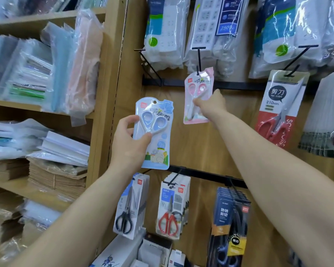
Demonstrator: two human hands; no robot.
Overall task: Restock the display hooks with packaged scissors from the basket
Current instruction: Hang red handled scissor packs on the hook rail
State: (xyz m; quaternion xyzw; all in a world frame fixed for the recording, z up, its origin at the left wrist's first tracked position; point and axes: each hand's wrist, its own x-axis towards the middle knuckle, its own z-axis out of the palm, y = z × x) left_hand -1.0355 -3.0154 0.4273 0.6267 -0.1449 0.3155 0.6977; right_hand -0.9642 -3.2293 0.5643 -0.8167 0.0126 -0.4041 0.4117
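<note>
Head view: likely light, stiff blue pack (161, 145) is edge-gripped by left hand (127, 140), pink pack (198, 83) pinched by right hand (210, 105)

1. Centre of frame: blue scissors pack (160, 143), pale blue card with white handle rings; a white rabbit on green grass is printed at its lower end.
2. Right of centre: pink scissors pack (198, 87), pink card, pink rings, white blade cover.
3. Right edge: large scissors pack (278, 110), white card above, red band and red handles below.
4. Lower row: black-handled pack (129, 207) on a white and blue card; red-handled pack (172, 209); navy pack (231, 218) with a yellow label.
5. Hooks (199, 60): black, against a tan back panel (201, 143).
6. Lower left: brown paper stack (54, 176) on tan shelving.
</note>
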